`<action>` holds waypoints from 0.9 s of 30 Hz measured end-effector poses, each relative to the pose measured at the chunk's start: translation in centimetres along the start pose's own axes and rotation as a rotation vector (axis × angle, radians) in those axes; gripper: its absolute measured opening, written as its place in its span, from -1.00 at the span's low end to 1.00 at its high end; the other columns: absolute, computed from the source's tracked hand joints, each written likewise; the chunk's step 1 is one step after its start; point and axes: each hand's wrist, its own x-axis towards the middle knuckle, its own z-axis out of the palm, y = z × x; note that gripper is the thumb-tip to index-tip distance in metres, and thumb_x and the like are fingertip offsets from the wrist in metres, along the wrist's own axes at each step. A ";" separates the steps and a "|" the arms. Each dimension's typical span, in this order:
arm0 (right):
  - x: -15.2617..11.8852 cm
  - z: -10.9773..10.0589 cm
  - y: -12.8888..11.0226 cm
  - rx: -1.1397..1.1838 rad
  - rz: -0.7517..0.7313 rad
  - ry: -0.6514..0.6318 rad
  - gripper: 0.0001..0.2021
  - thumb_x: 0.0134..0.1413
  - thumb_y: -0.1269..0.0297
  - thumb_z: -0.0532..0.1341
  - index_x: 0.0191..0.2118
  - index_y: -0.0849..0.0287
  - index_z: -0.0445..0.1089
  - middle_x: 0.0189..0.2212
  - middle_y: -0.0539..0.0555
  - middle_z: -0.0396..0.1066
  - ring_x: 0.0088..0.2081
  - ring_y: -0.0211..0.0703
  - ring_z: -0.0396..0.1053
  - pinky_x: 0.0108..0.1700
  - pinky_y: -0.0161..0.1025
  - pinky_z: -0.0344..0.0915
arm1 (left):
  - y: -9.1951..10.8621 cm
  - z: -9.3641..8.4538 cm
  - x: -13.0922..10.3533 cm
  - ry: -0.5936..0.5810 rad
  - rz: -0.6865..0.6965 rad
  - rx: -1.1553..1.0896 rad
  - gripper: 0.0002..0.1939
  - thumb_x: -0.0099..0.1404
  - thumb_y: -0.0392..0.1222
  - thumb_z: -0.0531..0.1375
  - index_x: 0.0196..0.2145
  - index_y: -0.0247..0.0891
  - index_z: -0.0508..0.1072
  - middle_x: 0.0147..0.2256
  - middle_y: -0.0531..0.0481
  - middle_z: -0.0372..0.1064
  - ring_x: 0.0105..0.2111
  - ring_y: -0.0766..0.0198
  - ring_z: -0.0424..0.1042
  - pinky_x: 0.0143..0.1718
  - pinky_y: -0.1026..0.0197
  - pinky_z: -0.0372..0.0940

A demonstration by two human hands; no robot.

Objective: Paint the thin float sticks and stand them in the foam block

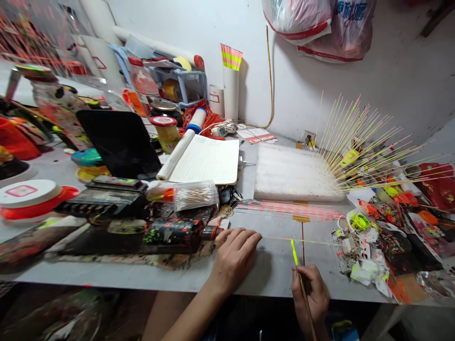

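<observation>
A paintbrush (302, 289) with a bright yellow tip is pinched in my right hand (314, 291), its bristles up against a thin rod (277, 238). The rod runs level across the table, pinkish near the left and yellow to the right. My left hand (236, 253) is closed at the rod's left end, fingers together, beside the reddish end piece (211, 232) of a paint-spattered black cylinder (174, 235). The fingers hide how the rod meets that piece. Behind the hands, a bundle of thin pink-banded rods (284, 208) lies flat.
Many painted rods (355, 137) fan out from a white foam block (284, 173). Paint-stained scraps (369, 255) crowd the right side. An open notebook (209, 158), a box of cotton swabs (195, 195), a black tablet-like panel (117, 142) and jars (165, 132) stand left of centre.
</observation>
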 end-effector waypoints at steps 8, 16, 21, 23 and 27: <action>0.0 1.2 -1.1 0.075 -0.081 -0.045 -0.83 0.25 0.50 0.20 -0.13 0.10 0.42 -0.37 0.01 0.51 -0.37 -0.22 0.48 -0.30 -0.30 0.45 | 0.0 0.1 -0.3 -0.014 -0.020 0.000 -0.81 0.38 -0.41 0.08 -0.18 -0.18 0.43 -0.32 0.08 0.55 -0.31 0.31 0.48 -0.10 0.11 0.12; 0.4 2.4 -0.9 0.057 -0.122 -0.031 -0.84 0.26 0.50 0.21 -0.14 0.11 0.43 -0.38 -0.01 0.50 -0.41 -0.26 0.44 -0.34 -0.34 0.41 | 0.1 0.3 -0.4 0.005 -0.041 -0.014 -0.80 0.40 -0.40 0.06 -0.20 -0.19 0.43 -0.33 0.08 0.54 -0.32 0.31 0.46 -0.10 0.11 0.11; 0.5 2.4 -0.7 0.036 -0.119 -0.058 -0.86 0.28 0.48 0.20 -0.13 0.11 0.44 -0.38 0.00 0.50 -0.41 -0.25 0.43 -0.33 -0.32 0.42 | 0.2 0.3 -0.5 0.001 -0.043 -0.010 -0.81 0.38 -0.40 0.08 -0.21 -0.18 0.44 -0.33 0.08 0.54 -0.32 0.31 0.46 -0.13 0.13 0.12; 0.4 2.3 -0.7 0.032 -0.115 -0.056 -0.87 0.29 0.45 0.20 -0.13 0.12 0.44 -0.38 0.01 0.51 -0.41 -0.24 0.44 -0.34 -0.31 0.42 | 0.2 0.4 -0.5 -0.001 -0.046 -0.006 -0.80 0.36 -0.41 0.08 -0.21 -0.18 0.44 -0.34 0.08 0.54 -0.33 0.32 0.46 -0.13 0.13 0.13; 0.3 2.0 -0.6 0.019 -0.079 -0.053 -0.89 0.29 0.42 0.20 -0.15 0.11 0.45 -0.38 0.01 0.51 -0.40 -0.23 0.47 -0.33 -0.31 0.43 | 0.2 0.4 -0.6 0.002 -0.052 -0.003 -0.80 0.36 -0.41 0.08 -0.22 -0.18 0.45 -0.34 0.08 0.54 -0.33 0.32 0.46 -0.13 0.12 0.13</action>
